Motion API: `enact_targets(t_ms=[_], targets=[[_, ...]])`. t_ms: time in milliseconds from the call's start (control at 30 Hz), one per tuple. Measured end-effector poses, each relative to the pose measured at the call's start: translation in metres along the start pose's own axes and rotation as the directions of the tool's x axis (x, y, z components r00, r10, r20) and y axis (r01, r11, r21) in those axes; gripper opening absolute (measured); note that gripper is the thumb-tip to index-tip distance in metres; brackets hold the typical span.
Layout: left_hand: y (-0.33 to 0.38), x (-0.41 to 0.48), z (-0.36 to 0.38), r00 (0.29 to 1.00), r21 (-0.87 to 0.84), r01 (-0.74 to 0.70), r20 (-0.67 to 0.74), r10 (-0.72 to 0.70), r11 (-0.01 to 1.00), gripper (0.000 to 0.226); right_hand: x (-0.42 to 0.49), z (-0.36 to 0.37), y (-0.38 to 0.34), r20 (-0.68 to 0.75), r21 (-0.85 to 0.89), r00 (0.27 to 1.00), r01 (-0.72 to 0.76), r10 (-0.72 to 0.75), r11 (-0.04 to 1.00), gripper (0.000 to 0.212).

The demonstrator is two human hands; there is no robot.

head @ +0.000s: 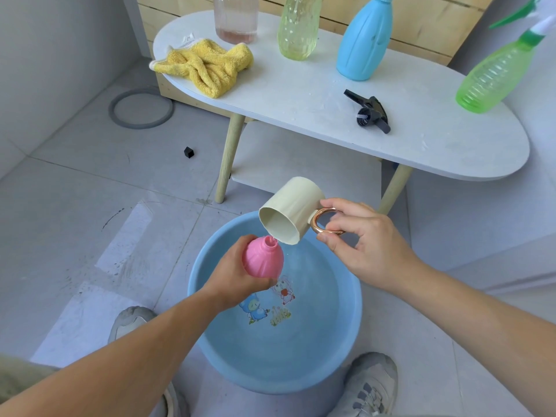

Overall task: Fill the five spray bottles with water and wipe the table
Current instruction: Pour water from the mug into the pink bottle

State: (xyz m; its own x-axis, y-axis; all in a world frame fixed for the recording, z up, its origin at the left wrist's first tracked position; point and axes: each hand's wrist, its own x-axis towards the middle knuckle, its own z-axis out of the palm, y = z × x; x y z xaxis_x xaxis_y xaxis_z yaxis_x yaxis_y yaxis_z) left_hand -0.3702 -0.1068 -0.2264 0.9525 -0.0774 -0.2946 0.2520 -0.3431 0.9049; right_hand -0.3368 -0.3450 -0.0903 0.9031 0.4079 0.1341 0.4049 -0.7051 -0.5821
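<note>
Over the blue basin (301, 356) on the tiled floor (75, 206), my left hand (237, 272) grips the pink spray bottle (264, 260) while my right hand (361, 242) pinches the handle of the tipped cup (288, 212): filling is underway, and I'd next steady the pour.

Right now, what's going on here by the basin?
A person is filling the pink bottle. The left hand grips it over the basin, and the right hand holds the cup by its handle, tipped so water runs into the open neck. The clear bottle, yellow bottle, blue bottle and green bottle stand on the table, with a cloth and a loose spray head. The table is not yet wiped.
</note>
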Motion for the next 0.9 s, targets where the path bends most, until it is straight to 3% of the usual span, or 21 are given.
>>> enact_targets(t_ms=[200, 900], targets=[[0.0009, 0.0000, 0.0000, 1.000, 0.010, 0.000, 0.000, 0.000, 1.000, 0.084, -0.0004, 0.0010, 0.0004, -0.003, -0.053, 0.998, 0.063, -0.063, 0.997, 0.033], [0.0021, -0.0002, 0.0002, 1.000, 0.023, 0.001, -0.002, -0.001, 1.000, 0.085, 0.0013, 0.0018, 0.0059, -0.007, -0.240, 0.928, 0.359, -0.372, 0.902, 0.029]])
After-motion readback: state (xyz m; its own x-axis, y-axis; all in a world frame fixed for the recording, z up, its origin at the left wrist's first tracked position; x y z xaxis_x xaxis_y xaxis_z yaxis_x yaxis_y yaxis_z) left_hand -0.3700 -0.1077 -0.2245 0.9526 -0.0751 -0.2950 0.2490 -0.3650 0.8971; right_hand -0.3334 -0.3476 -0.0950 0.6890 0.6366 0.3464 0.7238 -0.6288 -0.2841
